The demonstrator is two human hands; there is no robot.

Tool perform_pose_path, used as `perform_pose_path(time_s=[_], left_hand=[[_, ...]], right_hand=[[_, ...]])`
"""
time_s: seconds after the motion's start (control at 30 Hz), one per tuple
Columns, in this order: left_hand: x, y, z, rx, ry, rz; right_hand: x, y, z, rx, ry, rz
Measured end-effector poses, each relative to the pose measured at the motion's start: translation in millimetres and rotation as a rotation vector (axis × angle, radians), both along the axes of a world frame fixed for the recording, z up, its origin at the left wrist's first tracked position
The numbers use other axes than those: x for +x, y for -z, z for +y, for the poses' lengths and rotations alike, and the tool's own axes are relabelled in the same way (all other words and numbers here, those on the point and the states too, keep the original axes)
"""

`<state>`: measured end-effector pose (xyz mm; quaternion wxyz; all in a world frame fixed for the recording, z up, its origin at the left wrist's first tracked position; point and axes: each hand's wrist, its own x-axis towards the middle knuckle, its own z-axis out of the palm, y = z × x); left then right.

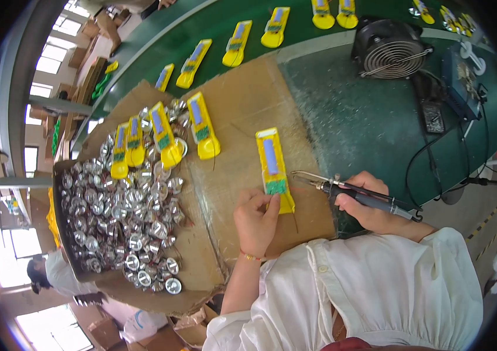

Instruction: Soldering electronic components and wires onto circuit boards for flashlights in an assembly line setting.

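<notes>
A yellow plastic housing (284,158) lies on the cardboard in front of me, with a purple cylindrical cell (270,155) and a small green circuit board (275,186) inside it. My left hand (255,217) is closed in a pinch at the housing's lower left edge, beside the board; what its fingertips hold is too small to tell. In my right hand (368,205) is a soldering iron (371,199) with a thin metal guide tube along it. Its tip points left, just right of the board. A dark wire (296,223) sticks out from the housing's near end.
To the left, a large heap of shiny metal lamp reflectors (134,205) fills a cardboard box, several yellow housings (201,126) lying at its far side. More housings (237,44) line the green belt (213,23). A black fan (390,50) and a blue soldering station (458,79) stand far right.
</notes>
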<state>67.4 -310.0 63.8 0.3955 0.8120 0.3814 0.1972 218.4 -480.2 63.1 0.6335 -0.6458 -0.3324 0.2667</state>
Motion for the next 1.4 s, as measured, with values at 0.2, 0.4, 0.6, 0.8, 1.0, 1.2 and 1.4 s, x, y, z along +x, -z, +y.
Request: perform_pose_path(time_s=[0.2,0.4,0.6,0.8,1.0,1.2,1.4], left_hand=[[0,-8,-5,-0.004,-0.002,0.062],[-10,-27,4,0.029,0.029,0.161],[69,-42,47,0.067,0.167,0.339],[280,-88,133,0.540,0.262,0.425],[446,-68,173,0.698,0.220,0.525],[493,-16,168,0.869,0.221,0.303],[480,-8,94,0.710,0.568,0.067]], right_hand=[[26,7,-20,-0.005,0.145,0.062],[69,20,-52,0.037,0.322,0.074],[88,28,-61,-0.051,0.329,0.031],[94,31,-51,0.031,0.358,-0.203],[95,41,-58,-0.001,0.280,-0.163],[108,42,-54,0.107,0.256,-0.270],[107,58,-52,0.120,0.221,-0.230]])
